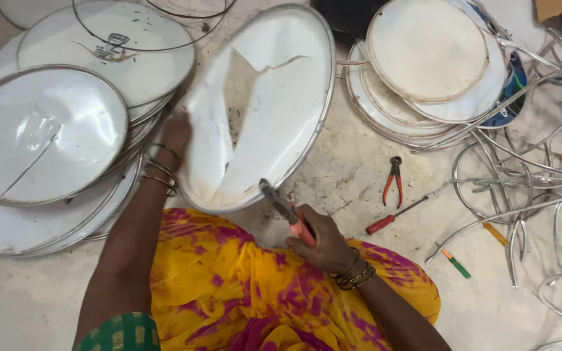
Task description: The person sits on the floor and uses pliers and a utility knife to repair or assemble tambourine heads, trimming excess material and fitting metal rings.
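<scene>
- Stack of white drumheads [47, 136]: on the floor, outward of the left grip, metal-rimmed.
- Left hand [175, 133]: grip closed on the left rim of the torn drumhead [261, 104]; bangles at the wrist.
- Torn drumhead: tilted up between both grips, white skin split, metal hoop intact.
- Right hand [320, 240]: grip wrapped around red-handled pliers [286, 211], jaws at the hoop's lower edge.
- Floor beyond the right grip: small red pliers [393, 179], red-handled screwdriver [398, 213], bare metal hoops [528, 182].
</scene>
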